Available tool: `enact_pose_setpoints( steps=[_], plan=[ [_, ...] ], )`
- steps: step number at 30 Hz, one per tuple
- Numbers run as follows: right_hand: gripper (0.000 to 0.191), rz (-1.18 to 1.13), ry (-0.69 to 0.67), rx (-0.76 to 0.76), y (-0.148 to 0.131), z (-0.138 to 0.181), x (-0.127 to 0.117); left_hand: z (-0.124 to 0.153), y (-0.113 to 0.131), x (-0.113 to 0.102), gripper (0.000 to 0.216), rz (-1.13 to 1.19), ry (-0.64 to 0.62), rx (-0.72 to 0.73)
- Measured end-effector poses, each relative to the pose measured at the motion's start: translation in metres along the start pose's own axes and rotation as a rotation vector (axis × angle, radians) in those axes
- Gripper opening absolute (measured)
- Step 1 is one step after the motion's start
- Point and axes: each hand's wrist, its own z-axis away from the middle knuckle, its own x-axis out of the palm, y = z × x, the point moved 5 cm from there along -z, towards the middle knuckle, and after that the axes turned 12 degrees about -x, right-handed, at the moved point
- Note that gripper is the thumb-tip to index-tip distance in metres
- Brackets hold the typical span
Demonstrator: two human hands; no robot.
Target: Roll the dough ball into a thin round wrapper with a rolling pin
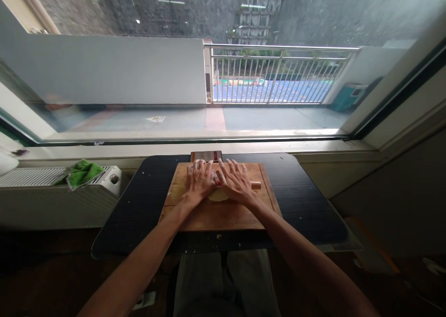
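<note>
Pressing flat with fingers spread, left hand (pixel 199 180) and right hand (pixel 237 181) cover a wooden rolling pin (pixel 256 185) above pale round dough (pixel 218 195), gripping nothing, at 12 o'clock on the wooden board (pixel 216 214).

2 hands (pixel 199 180) (pixel 236 181), 1 rolling pin (pixel 256 185), 1 dough pc (pixel 218 195), 1 board (pixel 216 214), 1 green cloth (pixel 82 172).

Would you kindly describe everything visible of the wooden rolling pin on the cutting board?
The light wooden rolling pin lies flat and crosswise on the rectangular wooden cutting board. Only its rounded right end shows past the right hand; the rest is hidden under both flat palms, the left hand beside the right. It sits over a pale round piece of dough, whose near edge shows below the hands.
</note>
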Motion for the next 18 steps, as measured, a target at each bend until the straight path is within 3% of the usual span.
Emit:
enact_pose_setpoints(
  steps=[7,18],
  plan=[
    [0.071,-0.037,0.004,-0.035,0.02,-0.031,-0.001,-0.03,0.007,-0.001,0.049,-0.007,-0.067,0.046],
    [0.074,-0.257,-0.039,0.005,0.034,-0.081,-0.007,-0.079,0.013,-0.004,0.049,-0.001,-0.073,-0.032]
  ],
)
